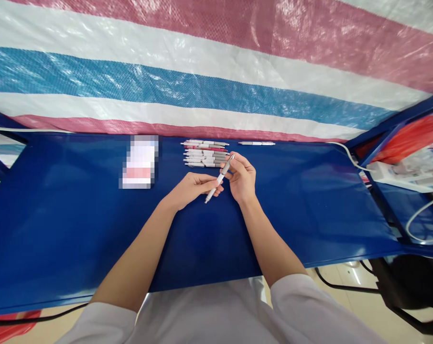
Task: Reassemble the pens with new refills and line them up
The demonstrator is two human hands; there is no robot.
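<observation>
A white ballpoint pen [220, 178] with a grey grip slants between my two hands, its metal tip up and to the right. My left hand [195, 189] pinches the white barrel near its lower half. With thumb and fingers, my right hand [242, 177] grips the grey part close to the tip. Just beyond my hands, several similar pens [204, 155] lie side by side on the blue table [291, 205], one of them red. A single pen [256, 143] lies apart from them, near the table's back edge.
A blurred-out, whitish rectangular item [139, 162] lies left of the pens. Striped plastic sheeting [202, 71] rises behind the table. To the right are blue metal frame bars [392, 122], a white power strip [399, 177] with cables, and a red bag [406, 136]. A black chair [413, 286] stands lower right.
</observation>
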